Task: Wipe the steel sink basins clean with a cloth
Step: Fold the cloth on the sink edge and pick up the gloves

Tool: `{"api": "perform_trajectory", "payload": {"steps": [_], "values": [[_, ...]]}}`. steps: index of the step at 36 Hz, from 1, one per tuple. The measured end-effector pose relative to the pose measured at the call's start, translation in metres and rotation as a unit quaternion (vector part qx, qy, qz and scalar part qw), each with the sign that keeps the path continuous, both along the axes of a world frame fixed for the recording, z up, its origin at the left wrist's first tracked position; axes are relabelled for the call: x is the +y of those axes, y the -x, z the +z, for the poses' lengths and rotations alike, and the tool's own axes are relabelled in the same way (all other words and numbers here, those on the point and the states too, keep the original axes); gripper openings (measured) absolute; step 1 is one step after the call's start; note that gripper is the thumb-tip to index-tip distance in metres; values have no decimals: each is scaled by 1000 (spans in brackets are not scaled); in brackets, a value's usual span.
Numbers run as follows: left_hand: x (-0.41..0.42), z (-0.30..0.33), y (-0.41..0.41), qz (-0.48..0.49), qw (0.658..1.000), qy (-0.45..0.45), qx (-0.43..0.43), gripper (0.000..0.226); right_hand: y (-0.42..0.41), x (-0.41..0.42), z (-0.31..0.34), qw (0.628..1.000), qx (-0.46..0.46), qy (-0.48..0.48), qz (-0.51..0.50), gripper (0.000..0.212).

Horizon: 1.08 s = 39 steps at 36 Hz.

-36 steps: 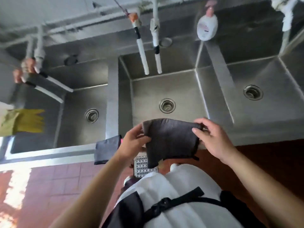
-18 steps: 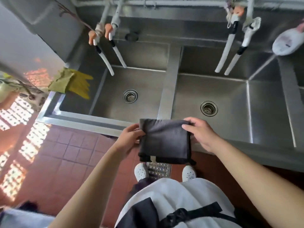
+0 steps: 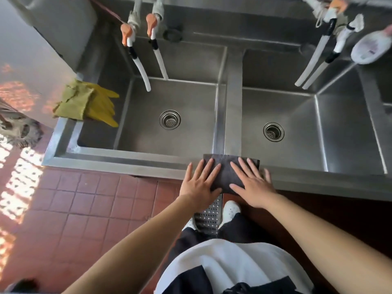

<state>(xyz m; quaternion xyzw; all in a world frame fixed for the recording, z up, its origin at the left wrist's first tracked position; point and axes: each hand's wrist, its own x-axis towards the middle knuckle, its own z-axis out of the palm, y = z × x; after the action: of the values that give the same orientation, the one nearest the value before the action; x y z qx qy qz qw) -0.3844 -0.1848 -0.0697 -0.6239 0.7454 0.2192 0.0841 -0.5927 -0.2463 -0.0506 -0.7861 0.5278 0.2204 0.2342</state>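
A folded dark grey cloth (image 3: pixel 228 174) lies flat on the near steel rim of the sink (image 3: pixel 118 159), right where the divider (image 3: pixel 233 98) between the left basin (image 3: pixel 148 132) and the middle basin (image 3: pixel 297 149) meets that rim. The left hand (image 3: pixel 199 185) presses on the cloth's left part, fingers straight and slightly spread. The right hand (image 3: pixel 252 184) presses on its right part, fingers likewise straight and spread. Yellow rubber gloves (image 3: pixel 99 105) hang over the sink's left edge, well apart from the cloth.
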Motion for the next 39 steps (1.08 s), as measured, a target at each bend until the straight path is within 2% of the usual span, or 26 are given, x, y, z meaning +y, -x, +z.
{"api": "perform_trajectory", "payload": {"steps": [4, 7, 9, 11, 14, 18, 22, 24, 26, 31, 35, 39], "values": [[-4, 5, -4, 2, 999, -33, 31, 76, -1, -12, 12, 999, 15, -39, -3, 72], [-12, 18, -15, 31, 992, -52, 107, 72, -13, -30, 27, 999, 6, -39, -26, 64], [-17, 30, -30, 94, 982, -37, 161, 69, -25, -45, 39, 999, -7, -8, -34, 52], [-17, 43, -55, 195, 958, -22, 211, 66, -40, -62, 50, 996, -62, -16, -59, 41], [-4, 59, -107, 357, 889, -7, 287, 54, -72, -81, 61, 976, -185, -63, -92, 35], [20, 80, -184, 538, 778, 55, 321, 33, -130, -96, 66, 955, -272, -100, -64, 28], [42, 98, -257, 649, 678, 113, 326, 26, -191, -92, 72, 943, -302, -131, -50, 27], [48, 100, -289, 675, 650, 123, 326, 26, -221, -87, 73, 939, -308, -146, -38, 28], [47, 98, -320, 686, 640, 113, 329, 28, -250, -85, 73, 939, -305, -157, -20, 30], [21, 88, -398, 694, 656, 53, 291, 50, -329, -93, 70, 945, -286, -160, -11, 36], [-11, 70, -463, 689, 650, -14, 320, 49, -404, -105, 64, 950, -285, -125, -28, 40], [-43, 47, -514, 693, 601, -88, 388, 67, -489, -128, 59, 956, -265, -110, -63, 56]]}}
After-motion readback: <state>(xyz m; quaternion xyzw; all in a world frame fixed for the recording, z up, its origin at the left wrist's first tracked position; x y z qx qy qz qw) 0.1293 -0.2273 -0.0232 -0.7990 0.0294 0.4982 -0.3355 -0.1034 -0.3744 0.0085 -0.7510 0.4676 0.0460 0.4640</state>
